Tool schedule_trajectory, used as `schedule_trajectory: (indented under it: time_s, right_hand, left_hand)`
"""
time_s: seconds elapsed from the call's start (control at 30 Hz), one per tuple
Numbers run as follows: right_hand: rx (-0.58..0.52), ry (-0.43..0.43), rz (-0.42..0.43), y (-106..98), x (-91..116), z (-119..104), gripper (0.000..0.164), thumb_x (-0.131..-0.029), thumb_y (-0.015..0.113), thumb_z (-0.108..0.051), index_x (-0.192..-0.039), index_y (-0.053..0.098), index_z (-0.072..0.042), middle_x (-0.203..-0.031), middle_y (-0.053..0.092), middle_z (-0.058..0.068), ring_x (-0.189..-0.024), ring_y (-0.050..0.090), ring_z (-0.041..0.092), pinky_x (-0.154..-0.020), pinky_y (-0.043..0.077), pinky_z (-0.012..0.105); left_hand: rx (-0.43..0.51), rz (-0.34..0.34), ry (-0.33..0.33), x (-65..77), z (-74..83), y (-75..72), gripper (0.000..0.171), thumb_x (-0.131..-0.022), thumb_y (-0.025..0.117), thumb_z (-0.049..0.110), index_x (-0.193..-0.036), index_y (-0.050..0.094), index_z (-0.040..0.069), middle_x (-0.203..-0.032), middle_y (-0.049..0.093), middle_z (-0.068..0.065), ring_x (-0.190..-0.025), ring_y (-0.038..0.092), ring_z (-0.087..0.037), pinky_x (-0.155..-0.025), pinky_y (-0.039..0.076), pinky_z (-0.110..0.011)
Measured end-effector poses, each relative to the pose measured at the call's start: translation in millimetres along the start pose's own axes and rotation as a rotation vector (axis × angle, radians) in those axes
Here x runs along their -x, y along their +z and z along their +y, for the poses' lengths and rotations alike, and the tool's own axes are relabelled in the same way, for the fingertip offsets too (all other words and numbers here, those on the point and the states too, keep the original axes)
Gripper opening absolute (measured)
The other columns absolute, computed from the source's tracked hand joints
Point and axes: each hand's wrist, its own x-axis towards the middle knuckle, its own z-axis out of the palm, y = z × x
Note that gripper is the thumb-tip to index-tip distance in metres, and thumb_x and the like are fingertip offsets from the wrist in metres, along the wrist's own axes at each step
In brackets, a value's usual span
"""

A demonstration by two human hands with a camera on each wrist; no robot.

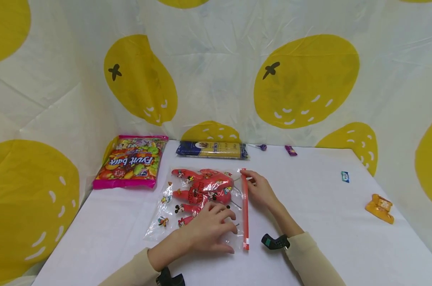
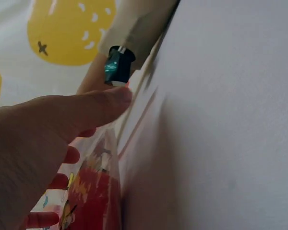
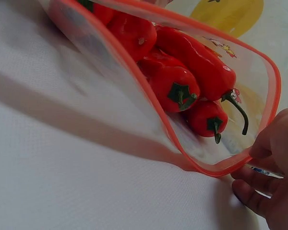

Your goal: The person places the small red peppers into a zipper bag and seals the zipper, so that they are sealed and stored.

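Note:
A clear zip bag (image 1: 245, 206) with cartoon prints and a red zip edge lies flat in the middle of the table. Several red peppers (image 1: 217, 184) with green stems are inside. In the right wrist view the bag's mouth gapes, with peppers (image 3: 180, 88) showing through it. My right hand (image 1: 260, 190) pinches the far corner of the red edge between thumb and fingers. Over the near part of the bag lies my left hand (image 1: 212, 228), its fingers loosely bent and apart, partly hiding the peppers. A white slider (image 1: 246, 241) sits at the zip's near end.
A pink-edged bag of fruit candy (image 1: 130, 163) lies at the back left. Beside it is a long blue and yellow packet (image 1: 212, 150). A lollipop (image 1: 261, 147), a purple wrapped sweet (image 1: 291, 150), a small teal packet (image 1: 345, 176) and an orange object (image 1: 380, 208) lie rightward.

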Motion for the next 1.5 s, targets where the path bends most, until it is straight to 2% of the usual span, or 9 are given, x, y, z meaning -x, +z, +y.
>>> schedule_trajectory:
  time_s: [0.1, 0.23, 0.43, 0.63, 1.0, 1.1, 1.23, 1.37, 1.5]
  right_hand:
    - [0.002, 0.004, -0.006, 0, 0, 0, 0.039, -0.096, 0.047, -0.011, -0.133, 0.052, -0.02, -0.127, 0.059, 0.011, -0.104, 0.059, 0.027, -0.09, 0.051, 0.044]
    - [-0.01, 0.007, 0.001, 1, 0, 0, 0.038, -0.096, 0.048, -0.011, -0.132, 0.053, -0.02, -0.126, 0.059, 0.011, -0.104, 0.06, 0.027, -0.09, 0.051, 0.044]
    - [-0.007, 0.018, 0.0, -2, 0, 1, 0.038, -0.096, 0.046, -0.009, -0.132, 0.054, -0.019, -0.127, 0.059, 0.01, -0.108, 0.058, 0.027, -0.092, 0.05, 0.045]
    - [-0.031, 0.032, 0.011, -15, -2, -5, 0.034, -0.095, 0.046, -0.006, -0.125, 0.059, -0.015, -0.126, 0.061, 0.007, -0.112, 0.057, 0.023, -0.094, 0.051, 0.042]
    - [0.061, -0.085, 0.107, -62, 9, -32, 0.026, -0.092, 0.059, -0.015, -0.118, 0.064, -0.012, -0.112, 0.068, 0.008, -0.104, 0.063, 0.023, -0.087, 0.055, 0.04]
    - [0.106, -0.132, 0.177, -79, 19, -46, 0.023, -0.092, 0.059, -0.018, -0.113, 0.066, -0.013, -0.105, 0.07, 0.007, -0.097, 0.064, 0.02, -0.081, 0.054, 0.025]
    - [0.133, -0.209, 0.303, -96, 32, -66, 0.018, -0.091, 0.061, -0.019, -0.107, 0.067, -0.011, -0.097, 0.07, 0.006, -0.087, 0.06, 0.006, -0.074, 0.046, 0.007]
    - [0.094, -0.261, 0.419, -107, 45, -90, 0.016, -0.089, 0.063, -0.016, -0.104, 0.068, -0.01, -0.095, 0.061, 0.003, -0.084, 0.051, -0.002, -0.074, 0.042, 0.004]
    - [0.016, -0.323, 0.567, -116, 54, -113, 0.016, -0.085, 0.068, -0.009, -0.101, 0.069, -0.005, -0.099, 0.045, -0.01, -0.093, 0.046, 0.002, -0.076, 0.042, 0.005]
  left_hand:
    - [-0.02, -0.046, -0.002, 0.4, 3.0, 2.8, 0.043, -0.076, 0.061, 0.068, -0.106, 0.057, 0.038, -0.121, 0.05, 0.009, -0.118, 0.04, -0.012, -0.096, 0.034, -0.041]
    - [-0.05, -0.051, 0.005, 0.7, 5.0, 6.2, 0.038, -0.076, 0.064, 0.063, -0.103, 0.056, 0.037, -0.118, 0.048, 0.01, -0.115, 0.039, -0.011, -0.094, 0.033, -0.042]
    - [-0.074, 0.038, 0.069, 0.3, 4.7, 3.1, 0.019, -0.082, 0.064, 0.047, -0.096, 0.056, 0.035, -0.109, 0.049, 0.012, -0.107, 0.042, -0.009, -0.089, 0.034, -0.037]
    - [-0.053, 0.132, 0.162, 0.3, -1.0, -10.4, 0.012, -0.086, 0.064, 0.034, -0.095, 0.061, 0.029, -0.098, 0.06, 0.014, -0.099, 0.051, -0.004, -0.088, 0.04, -0.026]
    - [0.1, 0.509, 0.165, 1.1, -13.3, -47.7, 0.013, -0.084, 0.067, 0.018, -0.097, 0.063, 0.017, -0.094, 0.065, 0.009, -0.092, 0.058, -0.004, -0.087, 0.045, -0.019]
    - [0.211, 0.625, 0.144, 0.7, -14.9, -58.4, 0.013, -0.086, 0.065, 0.013, -0.099, 0.062, 0.011, -0.095, 0.064, 0.004, -0.091, 0.058, -0.007, -0.088, 0.048, -0.019]
    - [0.403, 0.797, 0.044, -0.7, -17.2, -75.7, 0.01, -0.089, 0.059, 0.005, -0.098, 0.057, 0.004, -0.094, 0.065, -0.004, -0.09, 0.061, -0.011, -0.087, 0.052, -0.021]
    - [0.604, 0.984, -0.043, -4.1, -20.2, -97.4, 0.009, -0.09, 0.056, 0.0, -0.096, 0.053, -0.005, -0.092, 0.064, -0.008, -0.091, 0.063, -0.015, -0.088, 0.052, -0.024]
    - [0.812, 1.174, -0.071, -12.3, -26.7, -119.6, 0.012, -0.093, 0.051, -0.002, -0.097, 0.046, -0.012, -0.095, 0.064, -0.005, -0.091, 0.063, -0.017, -0.085, 0.053, -0.025]
